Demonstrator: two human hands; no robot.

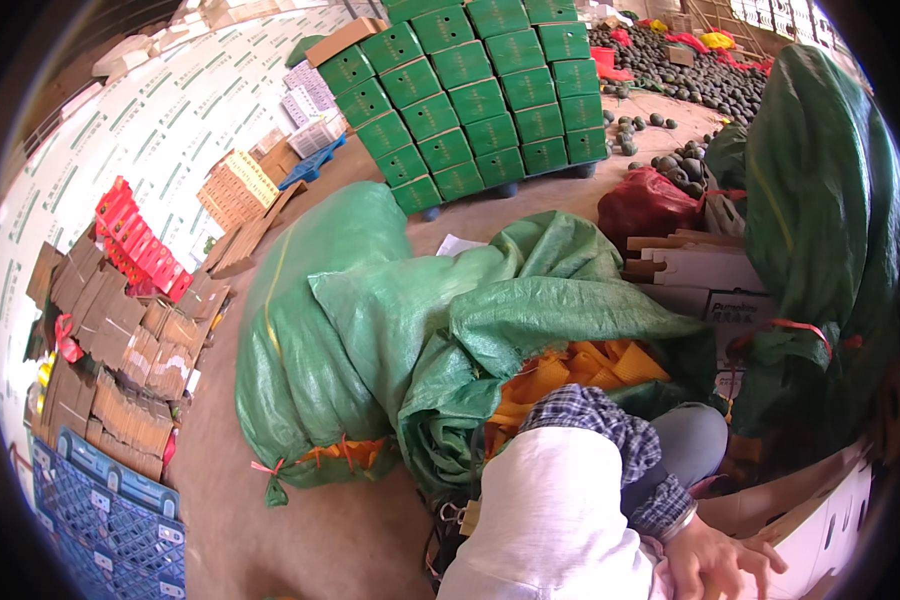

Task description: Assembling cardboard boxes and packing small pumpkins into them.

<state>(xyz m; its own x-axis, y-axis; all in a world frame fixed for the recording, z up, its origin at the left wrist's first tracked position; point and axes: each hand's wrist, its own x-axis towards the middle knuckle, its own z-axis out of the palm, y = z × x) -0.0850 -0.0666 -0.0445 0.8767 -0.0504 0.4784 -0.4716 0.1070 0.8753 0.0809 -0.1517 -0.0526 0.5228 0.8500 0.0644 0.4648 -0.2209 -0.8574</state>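
Head view: left hand (715, 560) is at the lower right, back of the hand up, fingers spread and slightly curled, nothing visibly gripped. It sits right beside the white carton (820, 535); can't tell whether they touch, the lower edge cuts that off. Right hand is out of view, so can't tell what its fingers do. Carton stands open at lower right, brown inner face and slotted outer wall showing.

Step in hand looks like handling that carton. Judgement: pinch the wall near a corner, thumb one side, fingers the other; a flat push mid-panel would likely bow the board. Second hand on the opposite wall so it doesn't skew. Mind the bangle (682, 522) and plaid sleeve (663, 505): either could snag on a slot.

Clearance: grey-trousered knee (695, 440) is just beside the sleeve, probably tight for swinging the elbow. Open green woven sack (570, 305) with orange foam nets (545, 375) lies beyond; nets look light, easily dragged out. Tied green sack (820, 200) stands near the carton; don't lever against it, could shift.
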